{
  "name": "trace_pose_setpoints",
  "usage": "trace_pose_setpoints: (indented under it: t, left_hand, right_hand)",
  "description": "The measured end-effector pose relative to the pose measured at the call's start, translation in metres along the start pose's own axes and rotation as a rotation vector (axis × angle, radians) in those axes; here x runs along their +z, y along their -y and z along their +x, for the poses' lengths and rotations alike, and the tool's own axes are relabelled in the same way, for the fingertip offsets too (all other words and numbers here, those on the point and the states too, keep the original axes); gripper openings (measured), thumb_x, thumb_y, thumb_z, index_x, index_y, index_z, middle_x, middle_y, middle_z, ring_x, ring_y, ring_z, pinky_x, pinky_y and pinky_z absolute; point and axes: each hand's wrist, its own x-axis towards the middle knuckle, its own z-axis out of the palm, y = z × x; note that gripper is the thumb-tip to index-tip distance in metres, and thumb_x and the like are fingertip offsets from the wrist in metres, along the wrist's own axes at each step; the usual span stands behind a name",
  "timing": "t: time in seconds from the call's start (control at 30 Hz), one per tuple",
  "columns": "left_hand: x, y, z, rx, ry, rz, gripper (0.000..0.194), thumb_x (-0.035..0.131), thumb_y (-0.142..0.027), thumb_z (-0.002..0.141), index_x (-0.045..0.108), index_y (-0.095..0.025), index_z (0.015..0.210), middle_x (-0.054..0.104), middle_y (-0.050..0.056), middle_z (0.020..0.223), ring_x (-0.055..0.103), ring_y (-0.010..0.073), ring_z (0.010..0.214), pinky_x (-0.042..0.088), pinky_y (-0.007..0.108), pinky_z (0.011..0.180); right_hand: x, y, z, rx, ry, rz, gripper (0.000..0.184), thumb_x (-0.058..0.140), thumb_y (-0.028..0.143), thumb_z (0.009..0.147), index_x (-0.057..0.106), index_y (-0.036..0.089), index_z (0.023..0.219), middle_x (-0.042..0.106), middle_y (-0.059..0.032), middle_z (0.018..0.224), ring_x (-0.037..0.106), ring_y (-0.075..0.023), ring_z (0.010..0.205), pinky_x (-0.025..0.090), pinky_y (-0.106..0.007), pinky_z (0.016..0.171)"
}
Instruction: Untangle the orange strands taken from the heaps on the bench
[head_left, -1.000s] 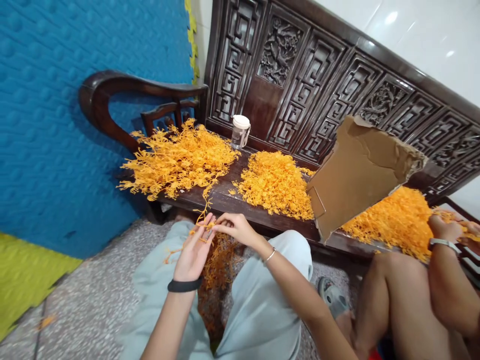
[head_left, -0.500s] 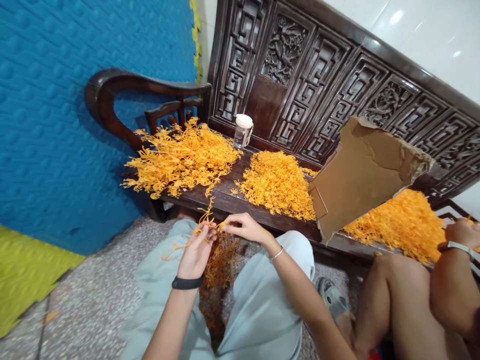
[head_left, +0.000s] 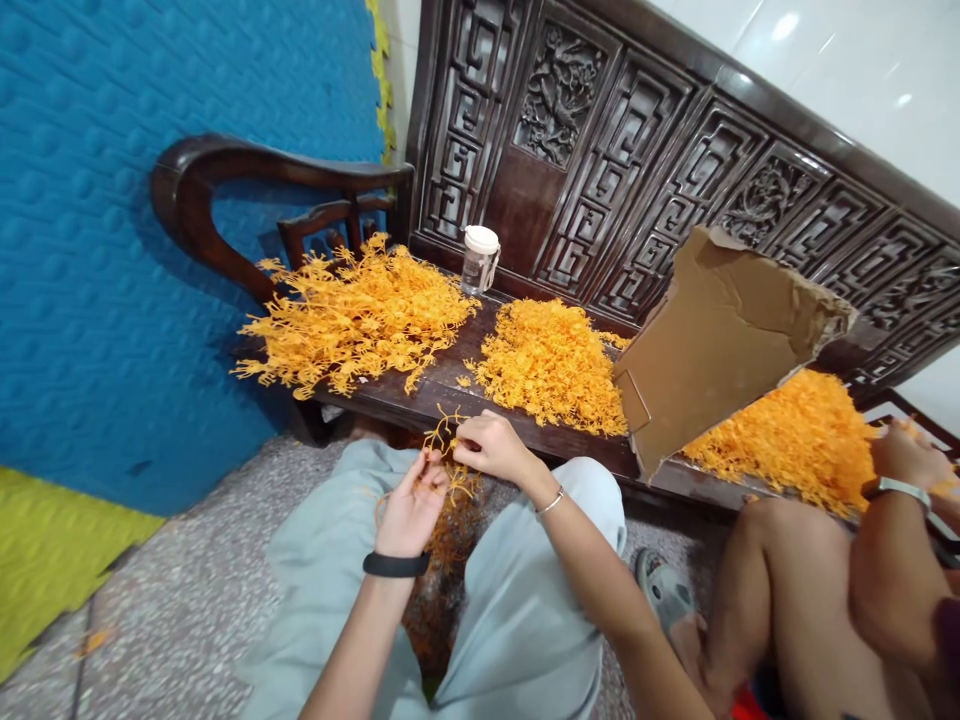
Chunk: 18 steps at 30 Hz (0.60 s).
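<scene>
My left hand (head_left: 411,510) is cupped palm up over my lap, fingers curled around an orange plastic sprig (head_left: 444,452). My right hand (head_left: 491,447) pinches the same sprig from the right, just in front of the bench edge. More orange pieces (head_left: 442,540) lie heaped between my knees. On the dark carved wooden bench (head_left: 480,402) sit a pile of branched orange sprigs (head_left: 352,318) at the left and a pile of small orange pieces (head_left: 551,364) in the middle.
A torn cardboard sheet (head_left: 712,345) leans over a third orange pile (head_left: 799,440) at the right. A clear jar with a white lid (head_left: 479,260) stands at the bench back. Another person's knee (head_left: 780,570) and hand (head_left: 904,460) are at the right. Blue foam mat (head_left: 112,250) at left.
Both hands moved slightly right and closer together. The sprig's long left end was drawn in, and the other person's hand dropped toward the right pile.
</scene>
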Motion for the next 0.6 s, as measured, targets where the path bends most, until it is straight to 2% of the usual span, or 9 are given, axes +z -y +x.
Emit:
trace_pose_setpoints:
  t: [0.13,0.4,0.6]
  left_hand:
    - [0.002,0.007,0.001,0.037,-0.110,-0.046,0.039,0.021,0.001,0.085,0.054,-0.011,0.067,0.049,0.002,0.062,0.048,0.0044,0.051,0.047,0.013,0.051]
    - [0.005,0.012,0.000,0.054,-0.047,-0.013,0.040,0.020,0.007,0.081,0.053,-0.011,0.067,0.046,0.000,0.060,0.046,0.0038,0.049,0.047,0.013,0.049]
    - [0.007,0.014,-0.003,0.035,-0.004,-0.033,0.039,0.019,0.002,0.084,0.052,-0.009,0.067,0.045,0.000,0.059,0.043,0.0035,0.045,0.045,0.014,0.045]
  right_hand:
    - [0.003,-0.001,-0.001,-0.032,-0.027,-0.083,0.017,0.045,0.018,0.072,0.041,0.016,0.056,0.044,0.0034,0.056,0.036,-0.0076,0.056,0.024,-0.022,0.063]
    - [-0.001,-0.005,-0.007,-0.024,-0.098,-0.046,0.018,0.045,0.019,0.074,0.039,0.016,0.057,0.044,0.0042,0.057,0.036,-0.0069,0.056,0.025,-0.021,0.064]
    - [0.000,-0.006,-0.008,-0.026,-0.125,-0.012,0.020,0.044,0.019,0.075,0.037,0.016,0.056,0.042,0.0045,0.056,0.034,-0.0067,0.054,0.026,-0.021,0.064]
